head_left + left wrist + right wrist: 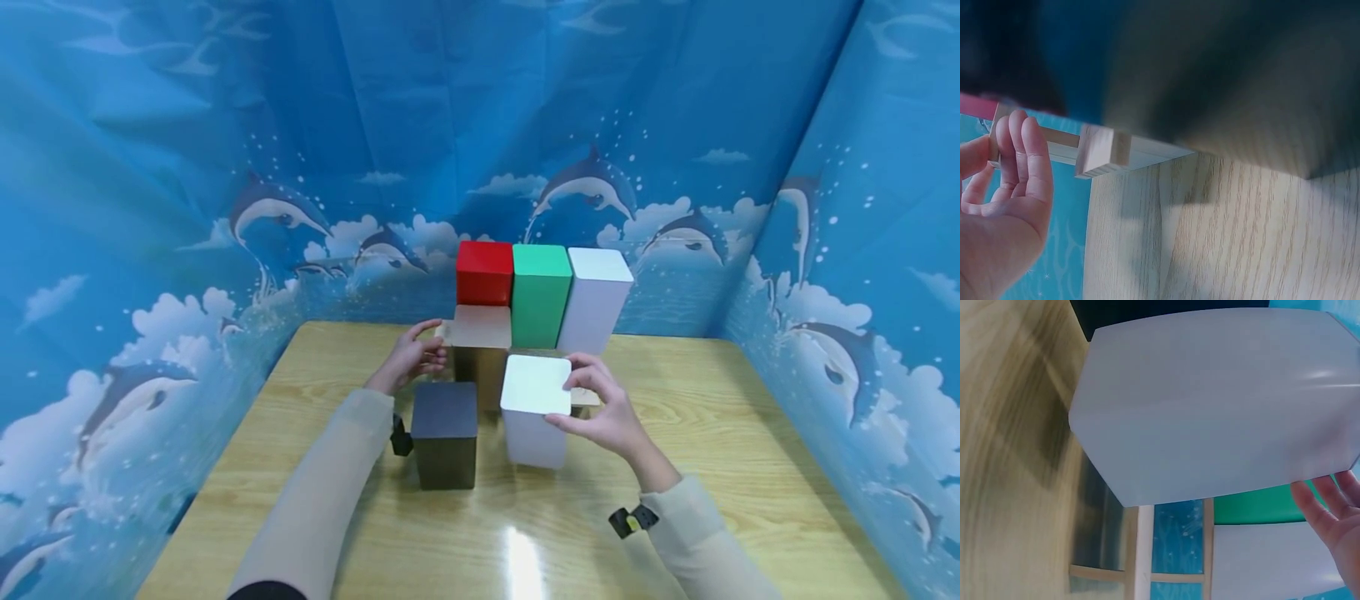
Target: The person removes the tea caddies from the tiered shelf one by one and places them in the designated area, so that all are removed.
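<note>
My left hand (414,357) reaches past the black box (446,433), and its thumb and fingers pinch the upper end of a wooden rack (1102,153). In the head view most of that rack is hidden behind boxes. With thumb and fingertips, my right hand (603,408) grips the near white box (536,433) by its upper right side. This box stands upright to the right of the black one. In the right wrist view the white box fills much of the picture, and the fingertips (1310,500) lie along its edge.
Behind the near boxes a shiny brown box (483,325) stands upright. Farther back, a red box (484,275), a green box (540,300) and another white box (596,304) form a row. A dolphin-print backdrop (420,150) encloses the wooden table (675,400).
</note>
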